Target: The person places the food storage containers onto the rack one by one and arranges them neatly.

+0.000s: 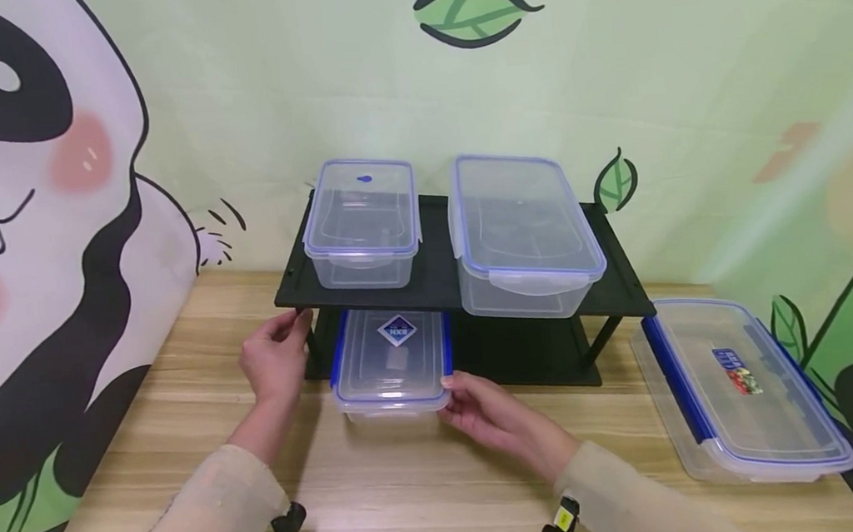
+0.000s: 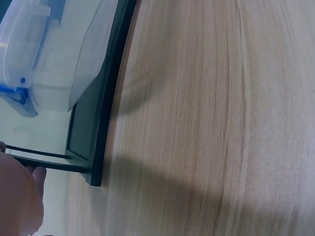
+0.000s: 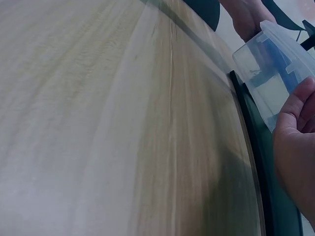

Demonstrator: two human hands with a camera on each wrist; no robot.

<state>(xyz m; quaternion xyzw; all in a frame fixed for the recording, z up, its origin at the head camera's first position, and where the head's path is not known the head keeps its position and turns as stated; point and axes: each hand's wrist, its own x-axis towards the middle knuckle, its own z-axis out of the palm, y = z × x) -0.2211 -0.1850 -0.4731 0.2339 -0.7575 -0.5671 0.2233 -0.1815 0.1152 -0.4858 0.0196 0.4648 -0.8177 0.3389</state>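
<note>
A two-tier black rack (image 1: 433, 207) stands on the wooden table against the wall. My left hand (image 1: 277, 357) grips its front left post, just under the upper shelf; the left wrist view shows this hand (image 2: 19, 196) around the post (image 2: 47, 163). With thumb and fingers, my right hand (image 1: 502, 419) pinches the front right corner of a clear food container (image 1: 389, 365) with a blue-edged lid and diamond label. That container lies partly in the lower tier, its front jutting out past the rack. In the right wrist view it appears tilted beside my right hand (image 3: 298, 142).
On the upper shelf are a smaller lidded container (image 1: 363, 221) at left and a larger one (image 1: 524, 225) at right. Another large container (image 1: 752, 391) with blue clips sits on the table right of the rack. A panda-print backdrop (image 1: 292, 84) covers the wall.
</note>
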